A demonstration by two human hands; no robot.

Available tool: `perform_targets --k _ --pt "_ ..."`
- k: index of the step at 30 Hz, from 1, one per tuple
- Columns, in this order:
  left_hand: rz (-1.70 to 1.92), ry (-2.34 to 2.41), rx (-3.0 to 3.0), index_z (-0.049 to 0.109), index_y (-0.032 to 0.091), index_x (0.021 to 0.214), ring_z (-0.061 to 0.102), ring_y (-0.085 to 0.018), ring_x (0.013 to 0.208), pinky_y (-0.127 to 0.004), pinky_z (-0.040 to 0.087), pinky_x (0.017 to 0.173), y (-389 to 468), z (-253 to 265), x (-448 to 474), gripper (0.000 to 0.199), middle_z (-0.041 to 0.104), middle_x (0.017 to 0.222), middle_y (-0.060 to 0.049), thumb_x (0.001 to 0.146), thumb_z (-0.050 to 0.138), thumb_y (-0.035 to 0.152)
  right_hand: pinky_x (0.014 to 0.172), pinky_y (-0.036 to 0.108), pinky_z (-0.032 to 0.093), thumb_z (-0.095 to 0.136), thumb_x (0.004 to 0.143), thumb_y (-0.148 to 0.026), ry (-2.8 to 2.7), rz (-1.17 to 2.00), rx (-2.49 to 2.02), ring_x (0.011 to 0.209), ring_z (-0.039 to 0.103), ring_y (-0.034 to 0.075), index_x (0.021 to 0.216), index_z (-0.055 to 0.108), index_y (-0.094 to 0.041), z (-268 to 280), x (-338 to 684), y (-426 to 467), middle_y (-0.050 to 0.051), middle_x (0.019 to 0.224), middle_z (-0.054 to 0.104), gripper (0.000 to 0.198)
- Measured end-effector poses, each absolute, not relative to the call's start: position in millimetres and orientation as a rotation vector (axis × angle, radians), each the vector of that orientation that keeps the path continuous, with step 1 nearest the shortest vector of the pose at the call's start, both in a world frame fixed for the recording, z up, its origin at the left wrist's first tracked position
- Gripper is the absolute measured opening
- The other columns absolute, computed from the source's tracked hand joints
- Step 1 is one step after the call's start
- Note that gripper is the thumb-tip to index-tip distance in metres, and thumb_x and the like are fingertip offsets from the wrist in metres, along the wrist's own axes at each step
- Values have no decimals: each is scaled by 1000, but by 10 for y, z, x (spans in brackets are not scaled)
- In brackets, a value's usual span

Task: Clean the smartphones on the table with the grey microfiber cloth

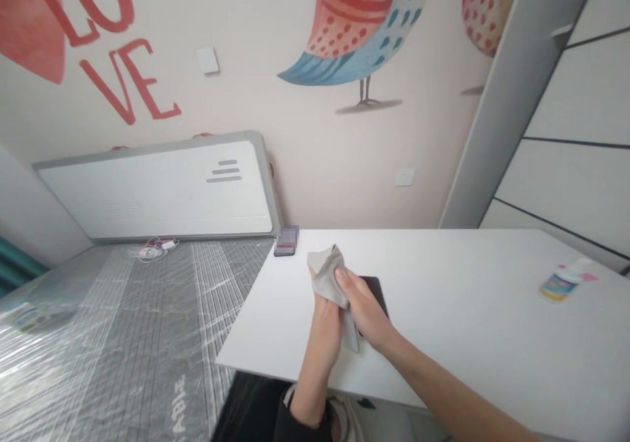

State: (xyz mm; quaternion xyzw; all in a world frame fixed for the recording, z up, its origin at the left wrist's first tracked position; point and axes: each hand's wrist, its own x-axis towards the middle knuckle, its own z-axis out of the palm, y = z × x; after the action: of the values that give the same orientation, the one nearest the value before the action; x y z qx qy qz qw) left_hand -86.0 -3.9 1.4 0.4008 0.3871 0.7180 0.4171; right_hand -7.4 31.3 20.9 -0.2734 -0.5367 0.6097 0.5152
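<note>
A grey cloth point(327, 278) is bunched between my hands above the near left part of the white table. My right hand point(363, 304) is closed on it, thumb pressed along the cloth's right side. My left hand point(326, 327) is below, its fingers mostly hidden by the cloth. It appears closed around a flat, light-grey, phone-like object point(351, 333), whose lower end sticks out between my hands. Just behind my right hand, a black flat device point(376, 292) lies on the table, partly covered from view.
The white table point(457, 310) carries a small blurred stack point(286, 241) at its far left corner. A white bottle with a coloured label point(561, 284) is on the right. Left of the table is a plastic-covered mattress point(142, 324) with a coiled white cable point(153, 250).
</note>
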Motion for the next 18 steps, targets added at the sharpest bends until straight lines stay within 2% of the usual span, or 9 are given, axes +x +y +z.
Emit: perform_targets --k 3,5,6,8,11,13,14,16,18 --pt "1699 1176 1232 46 25 160 4 -24 167 -42 -1 135 78 206 -1005 72 22 179 -8 94 72 35 105 48 56 86 76 -63 -987 1544 -588 101 76 32 98 80 -19 201 -43 612 8 98 84 49" --pt "1740 1249 1216 37 29 164 13 -24 167 -43 5 136 163 272 -1120 75 17 180 -5 97 69 38 94 45 61 91 73 -53 -812 1667 -561 85 78 28 90 78 -19 173 -13 804 5 85 82 40" --pt "1795 1239 1107 37 33 164 22 -24 165 -43 11 135 211 280 -1161 73 21 180 -4 98 68 39 90 43 63 90 74 -47 -737 1731 -557 79 77 27 87 77 -19 157 1 882 4 81 82 33" --pt "1807 1108 756 46 37 156 43 -23 155 -39 28 130 315 249 -1183 62 41 172 -2 98 69 36 82 39 64 87 79 -39 -626 1828 -570 72 76 23 84 76 -19 125 18 993 2 76 80 23" --pt "1551 836 399 72 19 121 70 -28 125 -35 53 109 458 129 -1055 32 75 129 -10 91 75 27 72 35 63 83 85 -38 -575 1895 -617 64 73 20 84 76 -18 60 6 1048 1 73 78 21" --pt "1436 742 343 75 11 93 77 -29 99 -35 59 94 521 40 -927 16 79 95 -11 88 77 26 69 34 62 84 83 -42 -634 1856 -636 62 71 19 84 75 -18 -1 -14 1036 1 73 77 26" --pt "1417 722 336 74 11 83 78 -28 89 -35 61 90 539 -2 -872 17 77 83 -10 88 77 28 71 34 62 85 82 -45 -692 1811 -634 66 72 19 87 74 -18 -34 -23 1025 1 77 78 29" --pt "1398 688 303 72 14 76 76 -25 79 -34 61 85 548 -79 -800 24 74 72 -6 90 75 33 83 37 62 84 80 -51 -856 1676 -643 81 75 22 100 73 -19 -100 -32 1002 4 92 80 39" --pt "1398 603 254 74 14 80 77 -23 80 -34 60 88 529 -150 -770 26 76 74 -5 94 71 36 98 44 59 80 80 -58 -1025 1485 -726 101 75 27 112 68 -21 -161 -30 985 9 110 79 51"
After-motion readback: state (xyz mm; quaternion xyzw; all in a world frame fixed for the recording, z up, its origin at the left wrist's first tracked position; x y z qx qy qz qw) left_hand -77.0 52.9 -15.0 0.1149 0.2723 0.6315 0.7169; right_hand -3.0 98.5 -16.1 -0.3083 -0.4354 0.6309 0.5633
